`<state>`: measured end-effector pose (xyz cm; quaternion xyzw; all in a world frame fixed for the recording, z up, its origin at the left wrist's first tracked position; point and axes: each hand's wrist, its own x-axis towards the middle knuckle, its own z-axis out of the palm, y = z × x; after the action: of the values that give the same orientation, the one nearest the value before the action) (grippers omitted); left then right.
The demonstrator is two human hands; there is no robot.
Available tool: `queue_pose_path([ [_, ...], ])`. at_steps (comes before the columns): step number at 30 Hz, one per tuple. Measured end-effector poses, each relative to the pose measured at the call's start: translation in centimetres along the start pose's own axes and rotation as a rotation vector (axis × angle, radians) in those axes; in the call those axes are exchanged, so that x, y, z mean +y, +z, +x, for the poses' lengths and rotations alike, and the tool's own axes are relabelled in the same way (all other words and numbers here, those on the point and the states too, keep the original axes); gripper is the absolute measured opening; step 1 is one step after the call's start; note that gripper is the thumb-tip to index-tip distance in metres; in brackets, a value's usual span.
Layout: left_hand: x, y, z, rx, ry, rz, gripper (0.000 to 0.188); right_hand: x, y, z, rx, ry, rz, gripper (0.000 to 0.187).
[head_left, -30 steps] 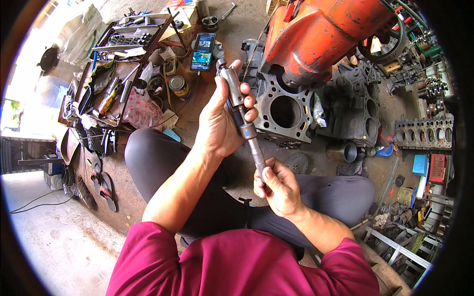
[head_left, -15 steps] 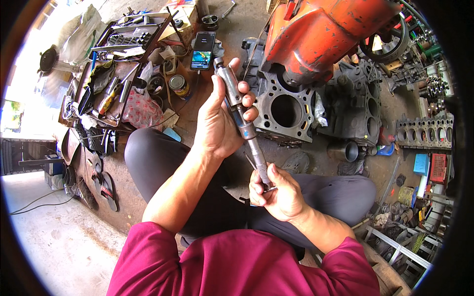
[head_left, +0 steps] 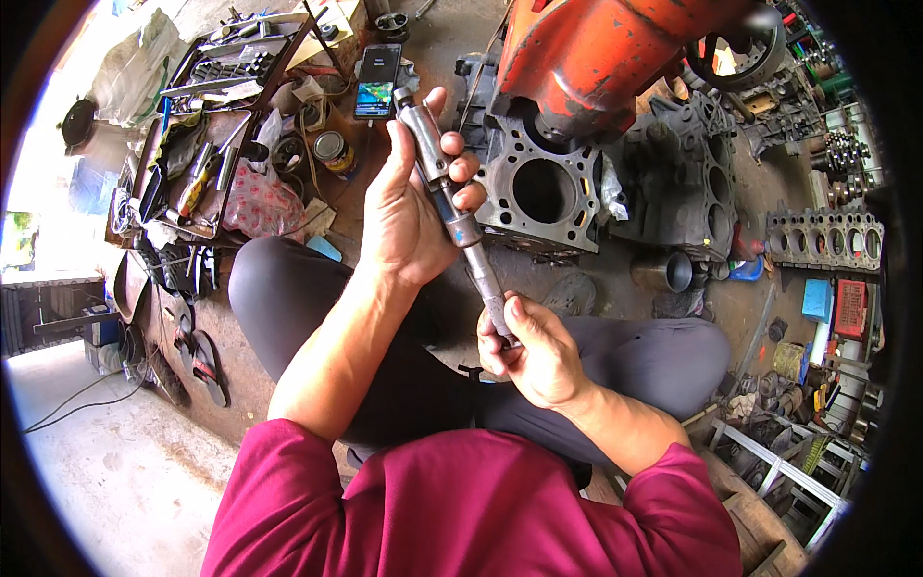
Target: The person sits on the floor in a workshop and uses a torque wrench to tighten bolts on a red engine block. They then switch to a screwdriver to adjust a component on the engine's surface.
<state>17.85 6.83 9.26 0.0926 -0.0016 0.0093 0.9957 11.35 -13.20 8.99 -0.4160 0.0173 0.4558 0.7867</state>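
Across both hands, above my lap, lies a long, stepped metal shaft tool [head_left: 465, 232]; its exact kind I cannot tell. It slants from upper left to lower right, with a thick barrel at the far end and a blue mark on its collar. My left hand [head_left: 409, 231] supports the thick far part, palm up, with thumb on one side and fingers curled round the other. At the thin near end, my right hand [head_left: 543, 358] pinches the shaft between thumb and fingers. The very tip is partly hidden by those fingers.
Beyond my hands stands an engine block [head_left: 498, 197] under an orange machine [head_left: 582, 72]. A second block [head_left: 663, 207] is on the right. At left are a tool tray [head_left: 216, 125], a tin can [head_left: 332, 152] and a lit phone [head_left: 379, 82]. Sandals [head_left: 204, 358] lie on the floor.
The whole view has shifted slightly, so the surroundings appear farther left. Both hands keep hold of the tool. A thin piece seen beside its lower shaft earlier no longer shows.
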Motion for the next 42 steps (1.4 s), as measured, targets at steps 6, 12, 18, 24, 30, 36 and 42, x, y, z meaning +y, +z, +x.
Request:
queue_pose_path([
  [6, 0.0, 0.0, 0.0, -0.022, -0.02, -0.016, 0.055, -0.1, 0.1, -0.1, -0.006, 0.008, 0.01, 0.044],
  [12, 0.0, 0.0, 0.0, -0.027, -0.026, -0.023, 0.055, 0.0, 0.1, -0.1, -0.02, 0.009, 0.01, 0.044],
  [18, 0.1, 0.1, 0.0, -0.039, -0.029, -0.024, 0.056, 0.1, 0.1, -0.1, -0.019, 0.017, 0.011, 0.045],
  [24, 0.0, 0.1, -0.1, -0.028, -0.021, -0.023, 0.056, 0.0, 0.0, -0.2, -0.017, 0.023, 0.003, 0.045],
  [30, 0.2, 0.7, -0.1, -0.003, 0.014, 0.024, 0.057, 0.4, -0.5, 0.3, 0.016, -0.052, -0.003, 0.038],
  [36, 0.1, 1.2, -0.1, 0.152, 0.151, 0.359, 0.042, -1.8, -1.0, 2.2, 0.165, -0.355, -0.887, 0.026],
  [42, -0.2, 3.1, -0.8, 0.196, 0.229, 0.475, 0.051, -3.7, 2.0, 4.8, 0.234, -0.75, -1.176, 0.017],
])
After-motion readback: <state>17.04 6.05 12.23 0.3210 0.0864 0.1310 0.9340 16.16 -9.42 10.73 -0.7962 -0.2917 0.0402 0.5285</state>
